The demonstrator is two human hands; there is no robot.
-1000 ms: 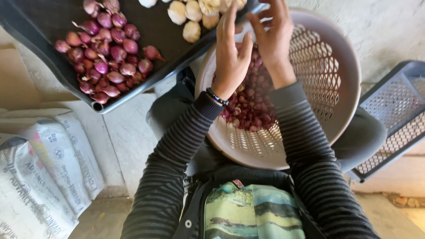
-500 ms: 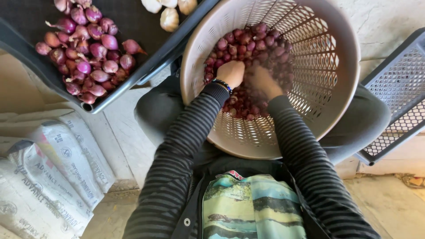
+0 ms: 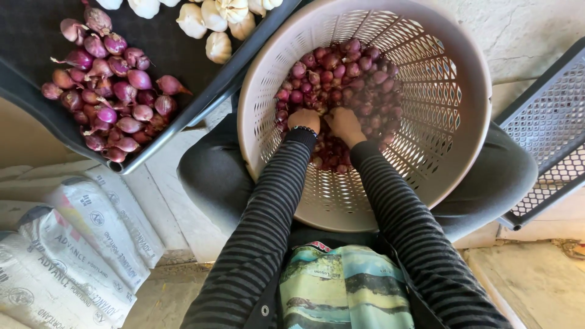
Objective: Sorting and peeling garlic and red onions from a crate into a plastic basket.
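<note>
Both hands – left hand (image 3: 304, 119), right hand (image 3: 345, 123) – side by side, fingers buried among shallots (image 3: 341, 73) piled at far wall of perforated basket (image 3: 469, 91) – grip unclear. Scoop gently, avoid bruising.

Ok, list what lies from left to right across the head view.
Grey sacks → shallots on the dark tray → garlic bulbs → left hand → right hand, both in the perforated basket → grey mesh crate.

Both arms wear long sleeves (image 3: 268, 225) with fine dark grey and black stripes. A dark beaded bracelet (image 3: 303, 130) circles the left wrist. Grey trousers (image 3: 207, 176) cover the knees.
</note>
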